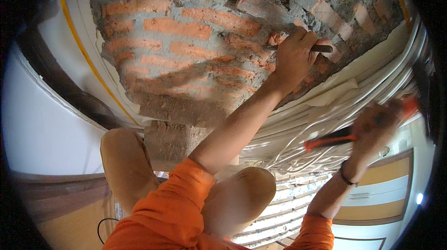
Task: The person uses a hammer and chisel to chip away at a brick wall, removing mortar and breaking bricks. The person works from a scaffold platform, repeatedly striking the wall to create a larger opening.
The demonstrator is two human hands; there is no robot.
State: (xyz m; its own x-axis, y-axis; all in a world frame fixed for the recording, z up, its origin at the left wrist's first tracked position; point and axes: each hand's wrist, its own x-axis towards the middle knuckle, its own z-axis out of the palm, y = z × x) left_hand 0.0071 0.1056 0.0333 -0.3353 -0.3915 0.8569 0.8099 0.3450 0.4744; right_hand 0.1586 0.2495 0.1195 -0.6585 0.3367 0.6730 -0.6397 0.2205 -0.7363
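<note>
My left hand (295, 54) is closed around a dark metal rod-like chisel (324, 48), held against an exposed brick wall (177, 28). The chisel lies nearly level in the picture, its blunt end sticking out to the right and its working end on broken brick and mortar. At the right, my right hand (373, 127) grips a hammer by its black and orange handle (330, 140), raised away from the chisel. Motion blurs this hand, and the dark hammer head (424, 99) is unclear near the picture's rim.
Many white cables (394, 64) run in a bundle along the right of the bricks. A rough concrete beam (181, 108) lies below them. My bent knees (122, 155) are close beneath the wall. A yellow strip (82, 50) runs down the left. Bright slats (290, 204) show below.
</note>
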